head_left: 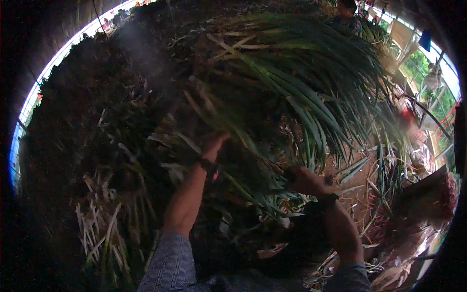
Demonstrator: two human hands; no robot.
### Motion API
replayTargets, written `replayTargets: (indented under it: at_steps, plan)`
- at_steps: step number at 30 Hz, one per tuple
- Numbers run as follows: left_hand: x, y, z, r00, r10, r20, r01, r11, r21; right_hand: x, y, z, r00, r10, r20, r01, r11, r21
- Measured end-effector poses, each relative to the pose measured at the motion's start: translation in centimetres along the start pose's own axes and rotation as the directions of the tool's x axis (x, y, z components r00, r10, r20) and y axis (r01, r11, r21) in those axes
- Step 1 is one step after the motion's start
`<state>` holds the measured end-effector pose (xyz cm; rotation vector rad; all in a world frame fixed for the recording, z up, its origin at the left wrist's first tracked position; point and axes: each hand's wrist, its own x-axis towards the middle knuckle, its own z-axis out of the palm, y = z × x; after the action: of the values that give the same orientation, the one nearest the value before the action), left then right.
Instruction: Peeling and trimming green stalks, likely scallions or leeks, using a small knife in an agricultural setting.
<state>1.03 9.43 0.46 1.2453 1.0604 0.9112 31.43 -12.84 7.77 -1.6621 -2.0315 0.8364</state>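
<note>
A large heap of long green onions fills the far middle, pale stems to the left and dark green leaves fanning right. My left hand, with a dark band on its wrist, reaches in at the near edge of the heap, beside the stalks. Blur and shade hide how its fingers lie. To the right and nearer, my right hand is curled closed around the leafy part of some green onions that slant between both hands. Its fingertips are in shadow, and a dark band circles that wrist too.
Pale cut stems lie at the near left. Dark soil-covered plants pile up on the left. Leaf scraps litter the brown ground at the right, near a reddish bundle. Another person is at the far right.
</note>
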Motion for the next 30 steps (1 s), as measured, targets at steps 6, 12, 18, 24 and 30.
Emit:
replayTargets:
  at_steps: [6, 12, 18, 24, 30]
  plan:
    - [-1.4, 3.3, 0.8, 0.978, 0.182, 0.1, -0.203, 0.94, 0.273, -1.5, -1.2, -0.3, 0.998, 0.001, -0.056, -0.01, 0.987, -0.159]
    - [-0.5, 1.4, -0.7, 0.927, 0.355, 0.12, -0.371, 0.913, 0.167, -1.3, -2.2, 0.6, 0.993, 0.03, -0.114, -0.041, 0.994, -0.097]
    - [-2.6, 4.2, 1.8, 0.902, 0.431, 0.033, -0.419, 0.855, 0.307, -0.9, 0.4, 0.3, 0.982, -0.118, -0.147, 0.111, 0.992, -0.054]
    - [-2.9, 3.7, 2.8, 0.906, 0.341, 0.252, -0.417, 0.822, 0.388, -1.2, 0.0, -0.3, 0.974, -0.058, -0.218, 0.083, 0.991, 0.107]
    - [-4.0, 2.0, 6.7, 0.847, 0.401, 0.348, -0.531, 0.67, 0.519, 1.0, 2.0, 0.5, 0.966, 0.098, -0.241, -0.023, 0.955, 0.296]
